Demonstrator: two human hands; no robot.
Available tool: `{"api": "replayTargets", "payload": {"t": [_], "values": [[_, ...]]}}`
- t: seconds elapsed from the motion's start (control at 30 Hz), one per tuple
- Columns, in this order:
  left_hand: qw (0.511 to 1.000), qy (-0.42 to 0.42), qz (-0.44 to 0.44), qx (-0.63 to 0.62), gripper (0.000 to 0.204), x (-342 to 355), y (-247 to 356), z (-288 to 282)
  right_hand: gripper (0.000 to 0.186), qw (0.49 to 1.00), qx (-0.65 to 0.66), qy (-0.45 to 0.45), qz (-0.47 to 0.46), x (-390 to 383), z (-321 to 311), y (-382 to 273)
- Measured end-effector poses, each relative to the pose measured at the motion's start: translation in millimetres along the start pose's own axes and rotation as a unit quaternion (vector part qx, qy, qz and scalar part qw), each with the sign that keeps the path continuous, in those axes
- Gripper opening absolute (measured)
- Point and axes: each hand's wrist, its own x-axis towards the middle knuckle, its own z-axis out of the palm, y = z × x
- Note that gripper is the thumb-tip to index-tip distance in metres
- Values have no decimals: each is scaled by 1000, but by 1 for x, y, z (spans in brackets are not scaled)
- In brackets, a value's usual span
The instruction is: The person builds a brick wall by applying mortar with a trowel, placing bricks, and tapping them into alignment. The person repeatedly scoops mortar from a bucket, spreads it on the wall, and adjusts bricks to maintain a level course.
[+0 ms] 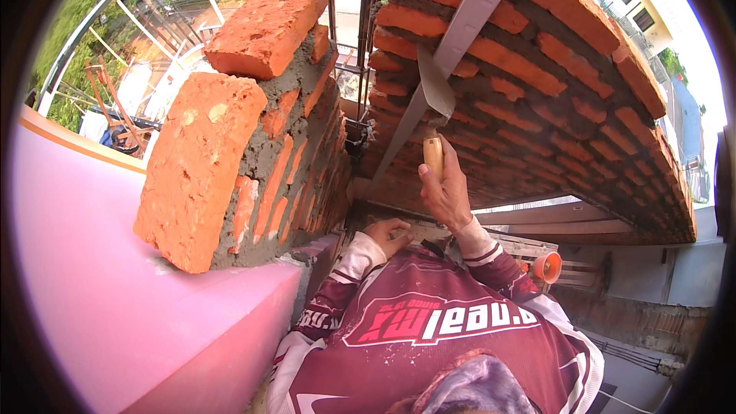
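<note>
My right hand (445, 192) is raised and closed around the wooden handle of a brick trowel (435, 92), whose grey blade points up against the red brick wall (552, 107). A long grey metal straightedge (460, 38) leans along that wall just beside the blade. My left hand (387, 234) is lower, near my chest, fingers curled against a wooden plank; whether it grips anything is unclear. A second, shorter brick wall end (253, 138) with wet grey mortar stands at the left, topped by a loose red brick (268, 27).
A pink rendered ledge (115, 299) runs along the lower left. Steel rebar (368, 0) rises between the two walls. An orange round object (547, 267) sits on wooden planks at the right. Metal scaffolding and trees lie beyond at upper left.
</note>
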Motion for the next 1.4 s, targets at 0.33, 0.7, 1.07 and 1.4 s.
{"api": "replayTargets", "payload": {"t": [0.33,0.7,1.07,1.4], "values": [[996,-3,-25,-85,40,3,-36,3,65,998,64,9,-1,14,37,-5],[996,45,-22,-74,45,12,-29,12,48,997,-78,-2,-11,1,6,84],[999,19,-1,-32,42,24,-21,18,44,990,-22,-66,121,-31,0,132],[957,111,98,-250,46,75,-26,45,42,997,12,-67,36,-8,25,135]]}}
